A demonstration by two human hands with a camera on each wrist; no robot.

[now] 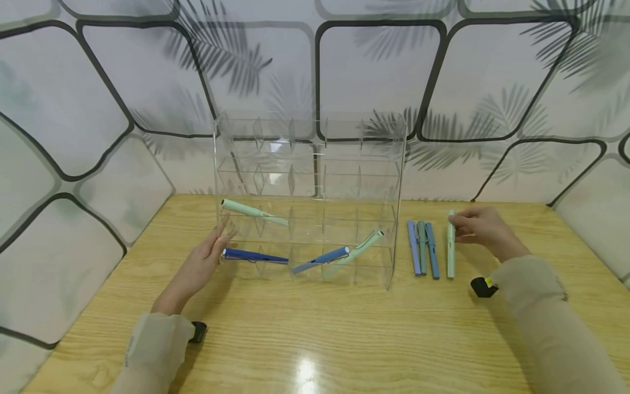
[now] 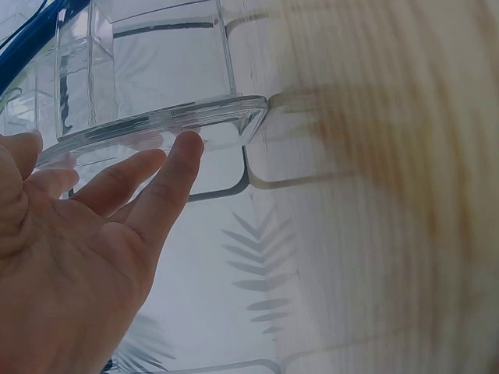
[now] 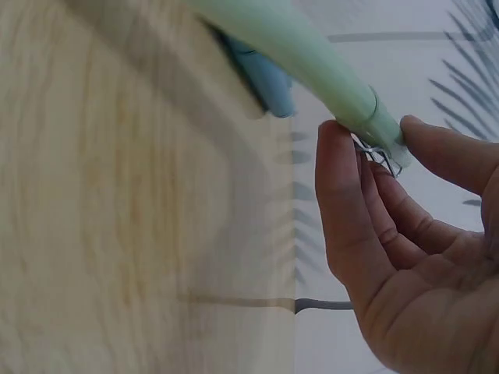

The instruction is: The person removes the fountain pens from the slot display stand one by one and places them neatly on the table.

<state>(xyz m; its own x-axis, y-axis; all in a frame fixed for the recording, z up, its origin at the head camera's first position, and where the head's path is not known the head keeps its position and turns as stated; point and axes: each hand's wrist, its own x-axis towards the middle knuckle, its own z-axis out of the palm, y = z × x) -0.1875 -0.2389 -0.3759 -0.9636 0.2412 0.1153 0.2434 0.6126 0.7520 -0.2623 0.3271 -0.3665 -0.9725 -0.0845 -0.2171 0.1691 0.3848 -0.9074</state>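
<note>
At the right of the head view my right hand (image 1: 484, 230) pinches a mint-green pen (image 1: 450, 246) near its top end. In the right wrist view the thumb and fingers meet around that end, beside its metal clip (image 3: 382, 158). My left hand (image 1: 199, 268) touches the left side of a clear compartmented rack (image 1: 307, 224), its fingers (image 2: 168, 183) fairly straight against the rack's edge. Inside the rack lie a mint-green pen (image 1: 253, 212) at middle left, a dark blue pen (image 1: 256, 255) below it, a blue pen (image 1: 320, 260) and another mint-green pen (image 1: 354, 254) at lower right.
Between the rack and my right hand, a lavender pen (image 1: 414, 246), a grey-green pen (image 1: 422, 246) and a steel-blue pen (image 1: 432, 251) lie side by side on the wooden table (image 1: 315, 328). A patterned wall covering (image 1: 379, 76) rises behind the rack.
</note>
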